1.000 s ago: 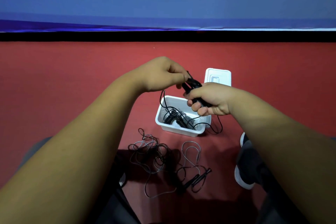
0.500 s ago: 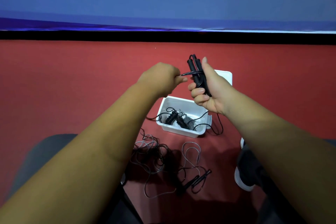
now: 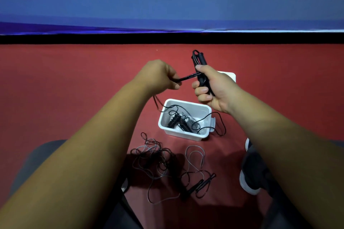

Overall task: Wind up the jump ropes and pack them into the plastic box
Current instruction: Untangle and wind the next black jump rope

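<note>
**A:** What's different from a second ago?

**B:** The hands have parted. The right hand [image 3: 214, 89] has lifted the pair of black handles [image 3: 200, 61] upright and is clenched round their lower half. The left hand [image 3: 158, 76] has drawn off to the left, pinching the cord [image 3: 188, 77] so it runs taut between them.

**A:** Meaning?

**B:** I'd judge a wrap is being pulled tight round the handles, so this rope is mid-winding and not ready to pack. Its slack drops from the left hand, crosses the plastic box [image 3: 182, 135] and loops on the floor [image 3: 74, 89] just beside the box's right wall.

**A:** And inside the box?

**B:** One wound rope [image 3: 175, 120], black coils on its handles, lies on the bottom. There's something greyish beside it that I can't make out.

**A:** The lid?

**B:** The white lid [image 3: 229, 76] is off and lies on the floor beyond the box, mostly hidden by the right hand.

**A:** What's left?

**B:** A tangle of loose ropes [image 3: 154, 161] lies on the floor on the person's side of the box, with handles at its right end.
</note>
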The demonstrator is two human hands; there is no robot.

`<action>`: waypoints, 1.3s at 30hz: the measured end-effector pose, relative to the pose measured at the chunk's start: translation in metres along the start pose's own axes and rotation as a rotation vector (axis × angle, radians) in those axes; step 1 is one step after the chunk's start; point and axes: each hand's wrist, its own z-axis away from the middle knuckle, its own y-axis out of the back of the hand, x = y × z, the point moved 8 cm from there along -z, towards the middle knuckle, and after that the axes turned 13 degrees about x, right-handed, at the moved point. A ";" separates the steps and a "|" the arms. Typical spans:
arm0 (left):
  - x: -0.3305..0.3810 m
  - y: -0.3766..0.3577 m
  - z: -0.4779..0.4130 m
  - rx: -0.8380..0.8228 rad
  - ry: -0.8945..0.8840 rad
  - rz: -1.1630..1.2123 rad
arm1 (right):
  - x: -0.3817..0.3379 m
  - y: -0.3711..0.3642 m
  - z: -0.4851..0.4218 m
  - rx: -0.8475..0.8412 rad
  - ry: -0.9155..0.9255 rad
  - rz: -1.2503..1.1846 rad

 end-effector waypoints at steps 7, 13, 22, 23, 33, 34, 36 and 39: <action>0.002 -0.020 0.012 -0.264 0.144 0.562 | -0.010 0.000 0.008 -0.002 0.067 0.075; 0.008 -0.019 0.011 -0.117 0.274 0.707 | -0.001 -0.017 0.024 -0.131 0.073 0.250; 0.012 -0.025 0.004 0.016 0.285 0.924 | 0.008 -0.025 0.037 -0.249 -0.019 0.365; 0.012 -0.025 0.004 0.031 0.283 0.944 | 0.010 -0.022 0.037 -0.251 -0.063 0.365; 0.011 -0.006 0.000 0.095 0.181 0.706 | -0.003 -0.019 0.032 -0.206 -0.058 0.146; 0.009 -0.007 -0.001 0.063 0.165 0.626 | -0.005 -0.015 0.028 -0.170 -0.045 0.117; 0.008 -0.017 0.004 -0.097 0.127 0.516 | -0.009 -0.004 0.018 -0.080 -0.014 0.066; 0.009 -0.032 0.015 -0.323 0.041 0.418 | -0.011 0.012 0.006 0.051 0.029 0.065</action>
